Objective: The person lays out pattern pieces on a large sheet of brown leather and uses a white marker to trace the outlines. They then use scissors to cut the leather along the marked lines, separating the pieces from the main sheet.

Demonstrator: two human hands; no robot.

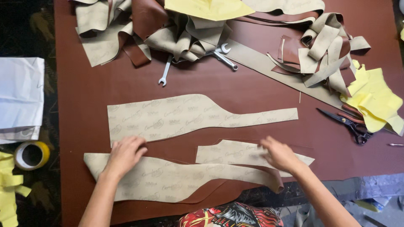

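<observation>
I have both hands flat on cut pattern pieces near the front edge of the desk, which is spread with brown leather. My left hand lies palm-down, fingers loosely spread, where the upper long piece meets the lower long piece; it presses and grips nothing. My right hand, somewhat blurred, rests open on the small piece toward the front right. These pieces look like thin tan backing with faint repeated print, brown on the reverse where an edge curls over at the right end of the lower one. I judge them light, limp and apt to slide on the smooth leather, so I'd hold them flat under the palm, or pinch near a wide end, not the narrow tail. At the back edge sit heaped offcuts and two spanners; scissors lie right.
</observation>
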